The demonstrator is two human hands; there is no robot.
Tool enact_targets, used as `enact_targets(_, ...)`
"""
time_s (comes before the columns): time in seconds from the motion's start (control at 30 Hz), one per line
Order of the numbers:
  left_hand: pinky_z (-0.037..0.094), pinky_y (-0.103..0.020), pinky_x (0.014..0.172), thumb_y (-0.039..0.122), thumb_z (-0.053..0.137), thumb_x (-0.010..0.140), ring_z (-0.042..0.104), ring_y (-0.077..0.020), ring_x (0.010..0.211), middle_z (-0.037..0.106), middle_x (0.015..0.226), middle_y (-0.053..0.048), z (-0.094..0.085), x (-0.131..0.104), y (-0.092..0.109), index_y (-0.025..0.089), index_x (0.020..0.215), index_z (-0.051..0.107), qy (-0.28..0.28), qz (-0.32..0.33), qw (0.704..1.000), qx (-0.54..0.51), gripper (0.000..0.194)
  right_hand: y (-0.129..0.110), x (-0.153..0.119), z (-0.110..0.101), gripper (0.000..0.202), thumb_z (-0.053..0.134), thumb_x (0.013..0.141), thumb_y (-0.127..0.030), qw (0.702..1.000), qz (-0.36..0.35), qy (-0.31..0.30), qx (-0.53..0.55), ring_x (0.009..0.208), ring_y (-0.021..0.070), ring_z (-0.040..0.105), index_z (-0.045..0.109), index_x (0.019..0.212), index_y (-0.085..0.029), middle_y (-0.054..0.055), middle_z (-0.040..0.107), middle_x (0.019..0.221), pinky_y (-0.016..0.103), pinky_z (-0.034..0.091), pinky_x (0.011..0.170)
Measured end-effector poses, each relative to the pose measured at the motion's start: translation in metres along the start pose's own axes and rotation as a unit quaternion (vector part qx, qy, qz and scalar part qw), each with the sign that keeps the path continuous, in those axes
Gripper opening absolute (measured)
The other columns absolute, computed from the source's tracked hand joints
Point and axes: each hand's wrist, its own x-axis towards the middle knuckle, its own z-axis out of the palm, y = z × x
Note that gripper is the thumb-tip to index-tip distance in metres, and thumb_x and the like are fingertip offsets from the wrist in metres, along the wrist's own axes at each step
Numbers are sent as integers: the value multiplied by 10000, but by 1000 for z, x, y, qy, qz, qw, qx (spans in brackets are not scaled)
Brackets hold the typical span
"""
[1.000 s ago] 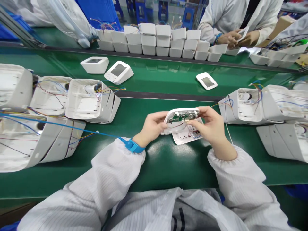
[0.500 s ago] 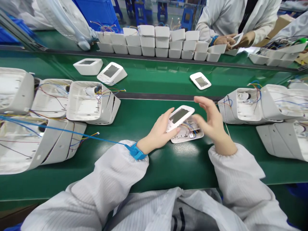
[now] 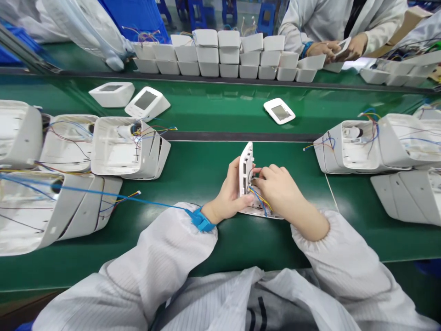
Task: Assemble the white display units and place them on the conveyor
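Observation:
My left hand [image 3: 229, 193], with a blue strap at its wrist, grips a white front cover [image 3: 245, 168] and holds it nearly upright, its inner side turned right. Below and beside it lies a white housing [image 3: 257, 211] on the green table, with coloured wires [image 3: 262, 198] running up to the cover. My right hand [image 3: 277, 188] is over the housing, its fingers pinched close to the cover's inner side. Whatever is between those fingertips is hidden.
White housings with wires stand at the left [image 3: 119, 142] and right [image 3: 358, 145]. A loose cover [image 3: 279, 111] and two closed units [image 3: 147, 102] lie beyond the dark rail [image 3: 213, 136]. A person's hands [image 3: 324, 49] work across the table.
My left hand has tipped the cover from leaning back to nearly upright. My right hand has moved left and down, from open in the air to pinched at the cover's inner side.

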Motion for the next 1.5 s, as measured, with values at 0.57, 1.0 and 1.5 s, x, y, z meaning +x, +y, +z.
enact_targets(0.57, 368, -515, 1122, 603, 668, 780, 461, -360, 1337, 450, 1424, -176, -4, -2, 1, 211, 1469, 315, 6, -22, 1000, 5, 868, 11, 5, 18, 210, 593, 934, -334, 982, 76, 78, 154, 805, 176, 598, 764, 897, -217, 40, 688, 822, 292, 413, 707)
enact_targets(1.0, 381, -517, 1117, 572, 644, 815, 515, -346, 1277, 526, 1373, -158, -6, 3, 1, 189, 1421, 431, -12, -1, 999, 47, 748, 11, 5, 17, 221, 556, 938, -245, 981, 39, 106, 156, 799, 189, 566, 761, 876, -188, 49, 716, 854, 315, 402, 726)
enact_targets(1.5, 395, -475, 1128, 505, 641, 854, 463, -350, 1356, 426, 1527, -125, -8, 8, 11, 237, 1480, 393, -91, -5, 992, 84, 725, 7, 8, 17, 310, 518, 966, -319, 995, 7, 83, 48, 736, 187, 512, 711, 785, -157, 68, 653, 759, 343, 251, 631)
